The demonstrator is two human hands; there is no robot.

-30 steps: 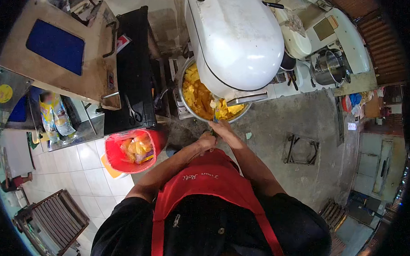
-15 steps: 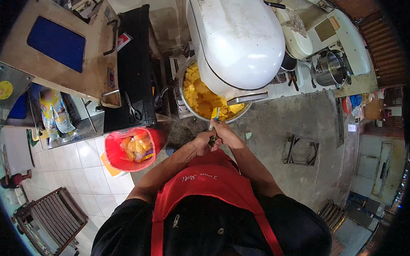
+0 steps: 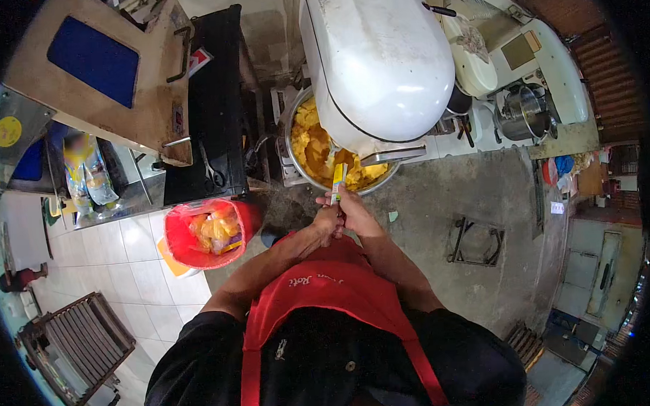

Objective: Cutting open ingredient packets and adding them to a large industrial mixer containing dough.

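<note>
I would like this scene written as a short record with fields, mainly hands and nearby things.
right hand: holds slim yellow-and-white packet
left hand: against right hand; grip unclear
packet: upper end over metal bowl
bowl contents: yellow mixture
above bowl: white mixer head
left side: red bin, scissors

A: so what's that bare right hand (image 3: 354, 208) gripping?
B: slim yellow-and-white packet (image 3: 338, 179), bare left hand (image 3: 328, 223) touching the right, near a round silver metal bowl (image 3: 376, 187) of lumpy yellow mix (image 3: 311, 142)
</note>
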